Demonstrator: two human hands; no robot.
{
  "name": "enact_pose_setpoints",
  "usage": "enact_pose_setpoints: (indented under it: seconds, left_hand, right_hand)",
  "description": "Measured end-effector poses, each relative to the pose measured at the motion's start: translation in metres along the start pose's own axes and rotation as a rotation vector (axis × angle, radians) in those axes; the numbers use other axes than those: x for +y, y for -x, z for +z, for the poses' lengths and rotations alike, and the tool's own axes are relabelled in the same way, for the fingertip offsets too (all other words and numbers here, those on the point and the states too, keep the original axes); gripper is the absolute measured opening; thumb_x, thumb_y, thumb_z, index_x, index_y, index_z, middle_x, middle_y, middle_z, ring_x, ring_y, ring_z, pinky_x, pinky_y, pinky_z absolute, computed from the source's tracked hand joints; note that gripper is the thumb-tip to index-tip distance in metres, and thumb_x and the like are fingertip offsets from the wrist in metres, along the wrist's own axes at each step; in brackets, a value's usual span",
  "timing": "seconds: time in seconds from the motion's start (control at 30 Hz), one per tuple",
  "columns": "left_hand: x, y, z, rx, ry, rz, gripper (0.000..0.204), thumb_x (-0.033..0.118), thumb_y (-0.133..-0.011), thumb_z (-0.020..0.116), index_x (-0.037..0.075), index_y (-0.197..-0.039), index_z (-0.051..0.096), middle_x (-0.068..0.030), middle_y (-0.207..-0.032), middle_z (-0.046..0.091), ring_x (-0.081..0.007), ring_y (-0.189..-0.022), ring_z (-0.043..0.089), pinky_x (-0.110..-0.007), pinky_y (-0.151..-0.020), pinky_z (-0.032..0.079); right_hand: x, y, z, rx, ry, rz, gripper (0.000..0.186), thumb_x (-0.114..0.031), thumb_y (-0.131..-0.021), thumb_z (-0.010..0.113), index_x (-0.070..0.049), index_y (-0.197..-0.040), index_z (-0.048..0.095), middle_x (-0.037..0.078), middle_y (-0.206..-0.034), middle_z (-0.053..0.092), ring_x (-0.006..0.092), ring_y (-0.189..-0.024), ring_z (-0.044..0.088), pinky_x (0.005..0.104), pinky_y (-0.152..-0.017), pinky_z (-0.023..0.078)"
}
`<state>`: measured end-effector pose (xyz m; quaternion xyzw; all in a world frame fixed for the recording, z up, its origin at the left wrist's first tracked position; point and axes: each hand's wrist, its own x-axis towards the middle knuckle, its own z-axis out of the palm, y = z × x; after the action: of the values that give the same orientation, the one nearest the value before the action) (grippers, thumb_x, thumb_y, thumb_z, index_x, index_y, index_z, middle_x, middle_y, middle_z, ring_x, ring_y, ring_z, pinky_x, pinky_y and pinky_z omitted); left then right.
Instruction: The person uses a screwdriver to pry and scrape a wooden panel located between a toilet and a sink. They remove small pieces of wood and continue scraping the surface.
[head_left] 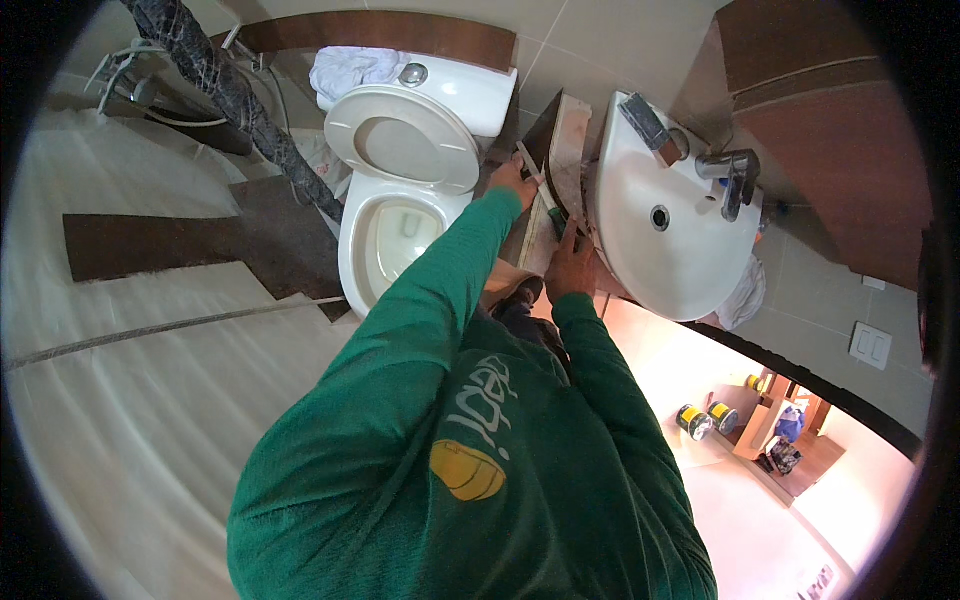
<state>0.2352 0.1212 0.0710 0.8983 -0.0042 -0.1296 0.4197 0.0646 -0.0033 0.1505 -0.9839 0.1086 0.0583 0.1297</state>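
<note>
Between the toilet [357, 235] and the washbasin [625, 215], both my hands are on a long, narrow tool [544, 192] with a pale flat blade and a dark green handle. My left hand [513, 180] is closed around the blade near its far end. Lower down, my right hand [571, 262] is closed at the handle end, its grip partly hidden. The tool slants along the upright edge of a brown wooden panel [567, 150] beside the basin. I cannot make out whether it touches the panel.
A grey block with a brown end [647, 125] lies on the basin rim beside the tap [735, 178]. White cloth [355, 68] rests on the toilet tank. Pale sheeting [150, 360] covers the left side, and a dark wrapped pole [235, 105] slants there. Cans [693, 421] stand at lower right.
</note>
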Motion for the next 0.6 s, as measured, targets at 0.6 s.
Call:
enact_pose_setpoints:
  seconds: [0.6]
  left_hand:
    - [0.014,-0.033,0.005,0.030,0.657,-0.309,0.029,0.018,-0.095,0.076,0.003,-0.118,0.078,-0.0102,-0.108,0.078,-0.0161,-0.094,0.071,-0.030,-0.088,0.055]
  right_hand:
    - [0.016,-0.008,0.012,0.195,0.126,-0.289,0.076,-0.034,-0.102,0.053,-0.027,-0.168,0.016,0.043,-0.141,0.050,0.0538,-0.120,0.060,0.0592,-0.094,0.053]
